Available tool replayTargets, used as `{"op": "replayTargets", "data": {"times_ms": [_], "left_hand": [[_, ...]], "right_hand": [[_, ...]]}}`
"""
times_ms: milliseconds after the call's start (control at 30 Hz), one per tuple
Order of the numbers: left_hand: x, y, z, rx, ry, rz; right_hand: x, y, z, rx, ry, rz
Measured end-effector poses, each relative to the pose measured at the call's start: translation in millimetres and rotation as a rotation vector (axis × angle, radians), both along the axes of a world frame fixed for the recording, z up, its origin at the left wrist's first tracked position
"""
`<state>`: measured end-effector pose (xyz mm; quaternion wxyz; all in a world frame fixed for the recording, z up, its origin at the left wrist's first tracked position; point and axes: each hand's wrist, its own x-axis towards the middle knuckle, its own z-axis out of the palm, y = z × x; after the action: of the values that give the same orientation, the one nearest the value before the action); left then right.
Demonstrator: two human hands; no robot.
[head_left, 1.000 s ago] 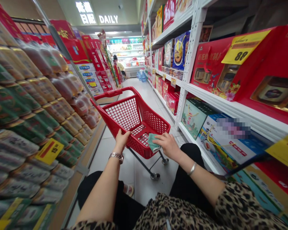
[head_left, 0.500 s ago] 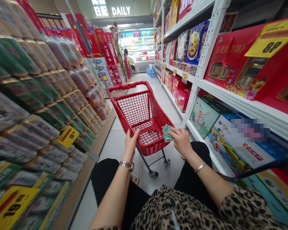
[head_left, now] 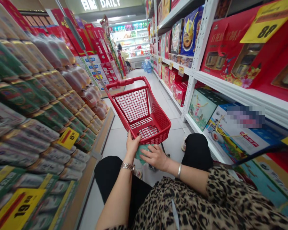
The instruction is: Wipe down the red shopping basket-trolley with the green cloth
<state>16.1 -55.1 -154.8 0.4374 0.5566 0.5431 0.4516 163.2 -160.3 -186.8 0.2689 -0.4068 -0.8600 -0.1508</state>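
Note:
A red plastic shopping cart (head_left: 158, 125) stands in the aisle in front of me, its basket holding nothing that I can see. My left hand (head_left: 132, 145) is closed on the near left corner of the basket, thumb over the rim and fingers mostly hidden behind the wall. In my right hand (head_left: 156, 157) is a green cloth (head_left: 141, 154), pressed under the fingers against the near end of the basket, close beside my left hand. Below the basket, the cart's legs and wheels are partly covered by my right hand.
Stacked drink cans (head_left: 36, 95) line the left side, with a yellow price tag (head_left: 68, 138). White shelving (head_left: 193, 68) with boxed goods, including a red gift box (head_left: 227, 52), runs along the right. Further down the aisle are blue water bottles (head_left: 147, 66) and a person (head_left: 124, 55).
My right hand has moved with the cloth from the basket's right corner leftward and down to its near end. My left hand keeps its hold on the corner. The camera view has shifted slightly.

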Motion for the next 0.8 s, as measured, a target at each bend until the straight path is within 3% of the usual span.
{"op": "replayTargets", "data": {"times_ms": [167, 433, 667, 800], "left_hand": [[-2, 1, 10.4, 0.002, 0.012, 0.02], [-9, 8, 14.7, -0.002, -0.008, -0.035], [-7, 8, 21.5, -0.033, -0.064, -0.014], [-6, 8, 21.7, -0.041, -0.091, 0.002]], "right_hand": [[-2, 19, -1.8, 0.036, -0.012, -0.034], [72, 12, -8.0, 0.059, 0.021, -0.15], [141, -1, -12.3, -0.006, 0.046, -0.541], [154, -9, -11.5, 0.052, 0.122, -0.641]]}}
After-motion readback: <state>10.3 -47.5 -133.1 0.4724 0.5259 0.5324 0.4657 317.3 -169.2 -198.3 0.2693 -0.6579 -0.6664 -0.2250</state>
